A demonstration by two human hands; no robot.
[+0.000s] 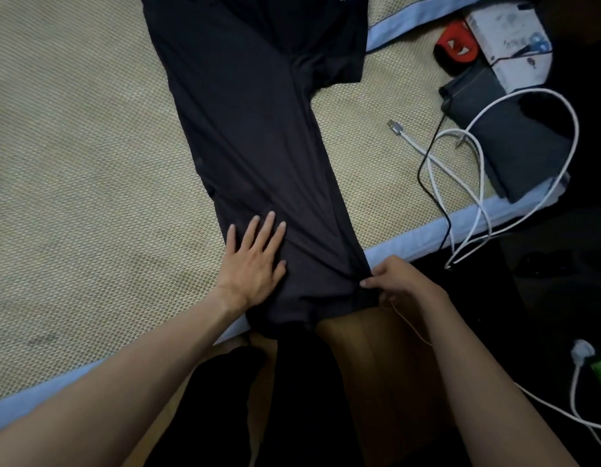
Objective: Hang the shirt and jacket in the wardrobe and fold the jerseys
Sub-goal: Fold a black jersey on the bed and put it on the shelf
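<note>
A dark navy jersey [258,129] lies lengthwise on the woven beige mat of the bed [73,163], one side folded in, a short sleeve sticking out to the right near the top. Its hem hangs slightly over the bed's front edge. My left hand [253,261] presses flat on the lower left of the jersey, fingers straight and spread. My right hand [398,281] pinches the lower right corner of the hem at the bed's edge, fingers curled around the cloth.
White and black cables [467,183] loop over the bed's right edge. A folded dark grey garment [508,136], a white box [508,38] and a red-black object [457,45] lie at the upper right. A blue border [424,237] trims the mat. Wooden bed frame and dark floor below.
</note>
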